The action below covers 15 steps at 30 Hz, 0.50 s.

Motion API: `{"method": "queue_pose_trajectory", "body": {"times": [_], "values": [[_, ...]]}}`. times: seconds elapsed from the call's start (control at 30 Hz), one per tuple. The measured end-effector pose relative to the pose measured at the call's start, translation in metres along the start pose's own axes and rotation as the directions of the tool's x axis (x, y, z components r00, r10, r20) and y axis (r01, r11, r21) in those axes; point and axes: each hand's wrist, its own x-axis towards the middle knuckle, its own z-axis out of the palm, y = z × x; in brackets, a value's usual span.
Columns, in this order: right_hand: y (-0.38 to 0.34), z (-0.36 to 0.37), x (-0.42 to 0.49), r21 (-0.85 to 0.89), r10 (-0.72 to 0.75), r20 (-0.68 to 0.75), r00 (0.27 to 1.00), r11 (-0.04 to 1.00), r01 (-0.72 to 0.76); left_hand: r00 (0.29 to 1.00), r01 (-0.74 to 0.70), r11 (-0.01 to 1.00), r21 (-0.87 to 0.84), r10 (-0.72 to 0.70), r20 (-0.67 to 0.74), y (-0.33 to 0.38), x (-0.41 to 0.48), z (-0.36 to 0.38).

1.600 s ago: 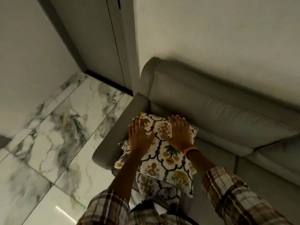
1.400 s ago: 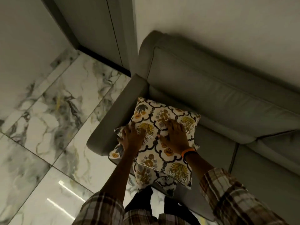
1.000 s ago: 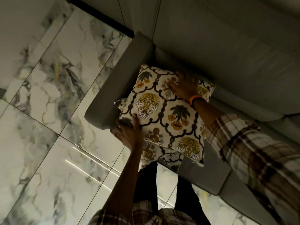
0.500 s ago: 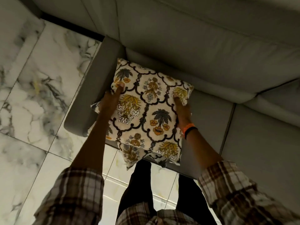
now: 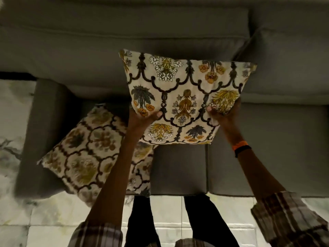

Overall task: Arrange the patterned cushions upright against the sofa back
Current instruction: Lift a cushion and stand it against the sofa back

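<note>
A cream cushion with dark scrollwork and yellow flowers [image 5: 185,97] is lifted above the grey sofa seat, its far edge near the sofa back [image 5: 124,50]. My left hand [image 5: 142,116] grips its lower left side and my right hand [image 5: 224,111] grips its lower right side. A second patterned cushion [image 5: 83,152] lies flat and skewed on the seat by the left armrest [image 5: 44,122], its near corner hanging over the seat's front edge. My left forearm crosses over it.
The grey seat [image 5: 267,148] stretches to the right, with a seam between two seat cushions. A marble tile floor [image 5: 169,211] lies in front of the sofa, where my dark-trousered legs stand. More marble floor shows left of the armrest.
The top cushion has been lifted off the lower one and carried to the right, toward the sofa back. The lower cushion is now uncovered on the seat. The view has swung to face the sofa squarely.
</note>
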Motion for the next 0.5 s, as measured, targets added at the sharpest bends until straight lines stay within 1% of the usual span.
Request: {"method": "queue_pose_trajectory", "body": {"times": [0.07, 0.13, 0.2, 0.3, 0.33, 0.37, 0.43, 0.5], "values": [[0.012, -0.042, 0.020, -0.032, -0.015, -0.069, 0.997, 0.999, 0.013, 0.999, -0.029, 0.999, 0.045, 0.027, 0.031, -0.005, 0.016, 0.045], [0.030, -0.076, 0.043, -0.078, -0.049, -0.099, 0.994, 0.996, 0.041, 1.000, 0.007, 0.997, 0.082, -0.009, 0.028, -0.012, 0.032, 0.091], [0.062, -0.102, 0.066, -0.122, -0.053, -0.071, 0.996, 0.992, 0.044, 0.998, 0.052, 0.991, 0.125, -0.057, 0.041, -0.031, 0.050, 0.128], [0.112, -0.127, 0.092, -0.157, 0.076, 0.021, 0.997, 0.985, -0.072, 0.976, 0.177, 0.969, 0.172, -0.195, 0.097, -0.056, 0.069, 0.165], [0.122, -0.131, 0.100, -0.174, 0.093, 0.039, 0.995, 0.981, -0.085, 0.965, 0.222, 0.959, 0.177, -0.242, 0.102, -0.060, 0.073, 0.174], [0.130, -0.135, 0.106, -0.190, 0.092, 0.043, 0.995, 0.978, -0.083, 0.964, 0.238, 0.955, 0.179, -0.255, 0.079, -0.062, 0.075, 0.181], [0.137, -0.135, 0.115, -0.193, 0.093, 0.042, 0.995, 0.978, -0.083, 0.972, 0.232, 0.961, 0.152, -0.235, -0.002, -0.067, 0.082, 0.188], [0.137, -0.133, 0.114, -0.150, 0.107, 0.015, 0.994, 0.983, -0.103, 0.973, 0.228, 0.964, 0.139, -0.228, -0.015, -0.066, 0.085, 0.190]]}}
